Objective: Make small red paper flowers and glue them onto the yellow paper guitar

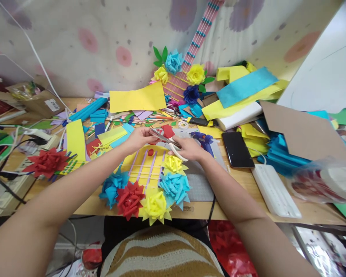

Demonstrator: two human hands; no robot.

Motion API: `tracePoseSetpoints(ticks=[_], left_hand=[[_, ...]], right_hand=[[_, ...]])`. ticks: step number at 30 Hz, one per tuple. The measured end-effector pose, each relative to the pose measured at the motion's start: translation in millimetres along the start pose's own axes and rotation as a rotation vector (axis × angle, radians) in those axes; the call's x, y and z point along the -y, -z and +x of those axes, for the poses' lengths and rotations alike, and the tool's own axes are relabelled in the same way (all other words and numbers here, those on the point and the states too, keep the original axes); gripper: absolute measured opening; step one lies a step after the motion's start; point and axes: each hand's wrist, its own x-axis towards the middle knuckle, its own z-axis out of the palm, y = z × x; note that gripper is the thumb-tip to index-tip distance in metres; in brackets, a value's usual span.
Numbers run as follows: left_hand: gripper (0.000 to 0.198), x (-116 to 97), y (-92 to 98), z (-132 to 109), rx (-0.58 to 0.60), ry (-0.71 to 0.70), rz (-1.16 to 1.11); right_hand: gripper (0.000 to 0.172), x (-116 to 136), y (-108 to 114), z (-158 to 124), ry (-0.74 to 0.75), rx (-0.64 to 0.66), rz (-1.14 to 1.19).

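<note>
My right hand (188, 149) grips white-handled scissors (169, 141), blades pointing left. My left hand (140, 138) pinches a piece of red paper (167, 130) that sits at the blades. Below both hands lies a yellow paper guitar (145, 165) with purple strips, ringed by blue, red and yellow paper flowers (150, 192). A small red scrap (150, 152) rests on the yellow guitar body.
A second paper guitar (187, 65) with flowers leans on the back wall. Coloured paper sheets (137, 99) litter the table. A blue glue gun (203, 139), black phone (237, 149), white power strip (275, 190), cardboard (302, 132) and a red flower (47, 162) lie around.
</note>
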Motion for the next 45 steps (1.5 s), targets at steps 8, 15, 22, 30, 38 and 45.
tracePoseSetpoints(ticks=[8,15,22,30,38,45], left_hand=[[0.037,0.2,0.1,0.5,0.016,-0.007,0.041],[0.038,-1.5,1.5,-0.9,0.020,0.011,0.075],[0.031,-5.9,-7.9,5.9,0.134,0.205,0.218],[0.028,-11.9,-20.4,12.4,0.180,0.316,0.263],[0.034,-12.0,-13.8,11.0,0.224,0.349,0.251],[0.030,-25.4,-9.0,13.1,0.207,0.195,0.563]], right_hand=[[0.046,-0.9,-1.9,0.6,0.013,-0.069,0.013],[0.037,-9.7,-9.5,6.2,-0.039,-0.166,0.216],[0.040,1.2,-7.5,10.8,-0.056,-0.170,0.962],[0.040,4.0,-10.5,14.5,-0.017,-0.197,1.010],[0.042,0.6,-14.6,18.9,-0.037,-0.194,1.071],[0.043,0.4,-14.8,20.9,-0.045,-0.134,1.077]])
